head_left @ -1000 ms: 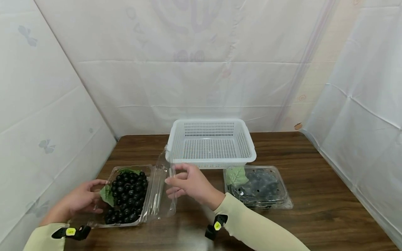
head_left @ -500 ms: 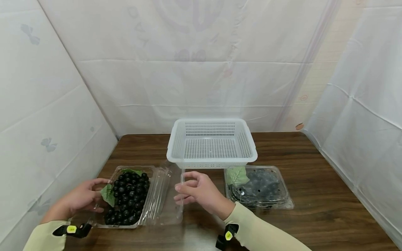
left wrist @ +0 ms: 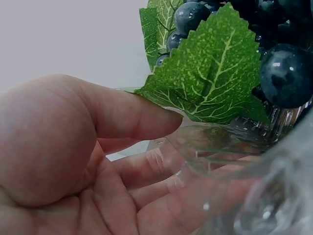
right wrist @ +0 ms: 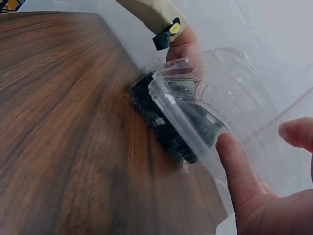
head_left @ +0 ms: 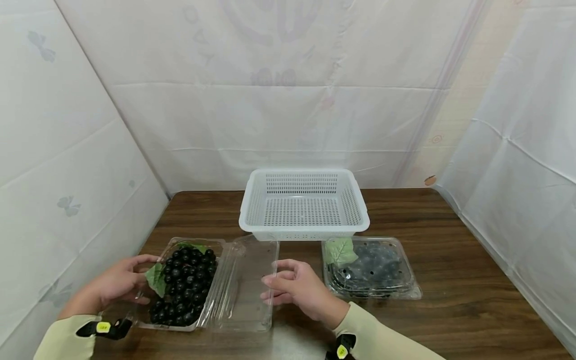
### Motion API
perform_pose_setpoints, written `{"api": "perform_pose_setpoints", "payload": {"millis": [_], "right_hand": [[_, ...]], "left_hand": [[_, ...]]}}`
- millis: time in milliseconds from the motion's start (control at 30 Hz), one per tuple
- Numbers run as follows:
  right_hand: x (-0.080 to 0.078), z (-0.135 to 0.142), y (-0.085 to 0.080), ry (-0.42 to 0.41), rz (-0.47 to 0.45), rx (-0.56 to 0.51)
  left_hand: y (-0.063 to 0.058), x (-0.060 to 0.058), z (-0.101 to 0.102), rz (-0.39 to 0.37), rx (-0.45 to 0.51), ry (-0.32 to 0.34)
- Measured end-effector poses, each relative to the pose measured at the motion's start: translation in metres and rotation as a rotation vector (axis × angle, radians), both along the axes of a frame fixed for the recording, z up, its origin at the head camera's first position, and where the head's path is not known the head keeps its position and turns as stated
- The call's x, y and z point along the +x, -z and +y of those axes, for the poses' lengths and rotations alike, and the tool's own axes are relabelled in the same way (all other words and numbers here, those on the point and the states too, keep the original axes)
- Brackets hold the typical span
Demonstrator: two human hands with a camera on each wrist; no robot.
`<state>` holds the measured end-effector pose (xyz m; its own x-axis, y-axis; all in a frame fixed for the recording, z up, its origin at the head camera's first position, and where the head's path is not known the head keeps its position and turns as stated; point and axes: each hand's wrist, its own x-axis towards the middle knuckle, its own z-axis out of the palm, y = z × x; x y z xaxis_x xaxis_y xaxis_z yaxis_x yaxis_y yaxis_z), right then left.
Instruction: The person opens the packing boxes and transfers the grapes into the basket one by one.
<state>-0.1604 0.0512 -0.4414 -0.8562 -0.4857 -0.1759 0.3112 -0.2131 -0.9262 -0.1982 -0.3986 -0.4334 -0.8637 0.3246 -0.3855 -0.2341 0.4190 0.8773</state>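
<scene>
A clear plastic fruit box (head_left: 211, 305) lies at the left of the table with its lid (head_left: 249, 285) folded out to the right. Dark grapes (head_left: 186, 280) fill its base, and a green leaf (head_left: 156, 280) pokes over the left rim. My left hand (head_left: 121, 282) holds that left rim; in the left wrist view the thumb lies on the inner side by the leaf (left wrist: 210, 73), the fingers behind the clear wall. At the lid's free edge is my right hand (head_left: 301, 290), its fingers touching the plastic; the right wrist view shows thumb and finger spread apart.
Behind, near the back edge of the wooden table (head_left: 450, 280), stands a white perforated basket (head_left: 306, 233). A second clear box (head_left: 373, 270), closed over dark grapes and a leaf, sits at the right, in front of the basket's right corner.
The lid has swung down to the right, from standing steeply to lying nearly flat. My right hand has moved right and toward me with it. The left hand has stayed at the rim.
</scene>
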Motion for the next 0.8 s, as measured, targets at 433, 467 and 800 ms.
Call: {"api": "perform_pose_setpoints", "payload": {"millis": [433,467,800], "right_hand": [[0.002,0.013,0.007,-0.004,0.019,0.060],[0.002,0.013,0.008,0.002,0.030,0.079],[-0.001,0.010,0.011,0.132,0.230,0.420]], "left_hand": [[0.003,-0.003,0.004,0.004,0.070,0.033],[0.004,-0.003,0.004,0.004,0.077,0.033],[0.005,-0.003,0.006,0.009,0.077,0.031]]}}
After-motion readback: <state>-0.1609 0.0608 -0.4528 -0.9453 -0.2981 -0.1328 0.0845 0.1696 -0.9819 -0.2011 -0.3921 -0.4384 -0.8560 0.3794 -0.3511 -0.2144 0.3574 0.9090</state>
